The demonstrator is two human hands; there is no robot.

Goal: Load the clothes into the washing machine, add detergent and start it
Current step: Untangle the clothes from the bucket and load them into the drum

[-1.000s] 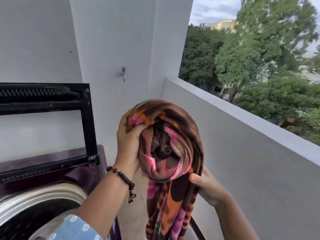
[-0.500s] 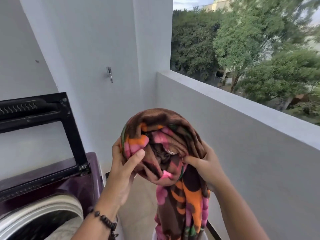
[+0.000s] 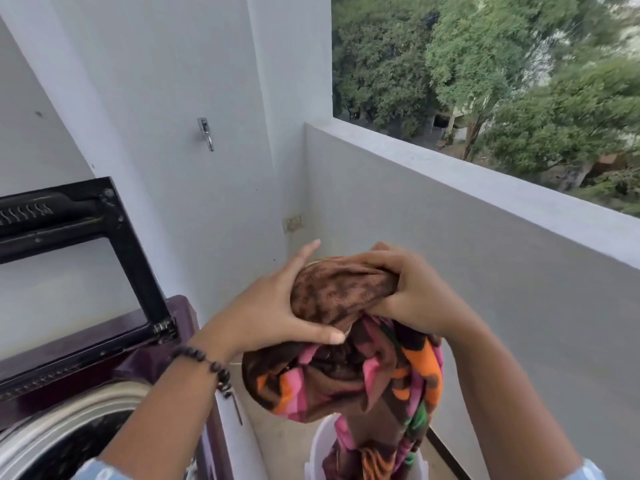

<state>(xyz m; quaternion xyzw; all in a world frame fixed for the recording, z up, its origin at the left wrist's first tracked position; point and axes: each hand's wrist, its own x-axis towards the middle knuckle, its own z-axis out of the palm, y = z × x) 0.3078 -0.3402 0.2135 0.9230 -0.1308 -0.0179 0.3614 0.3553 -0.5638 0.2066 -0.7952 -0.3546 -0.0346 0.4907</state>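
A bunched cloth (image 3: 349, 362) — brown with pink, orange and green patches — is held up in the air, its plain brown top gathered into a wad, its tail hanging down into a white basket (image 3: 317, 455) on the floor. To the left stands a purple top-loading washer (image 3: 104, 344) — black-framed lid (image 3: 114, 244) raised upright, round drum (image 3: 59, 441) open below.

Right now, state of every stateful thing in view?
washing machine lid: raised open
drum: exposed, contents unclear
patterned cloth: bunched, held over the tub, not in the drum
left hand: grips the cloth
right hand: grips the cloth
white tub: cloth hanging into it
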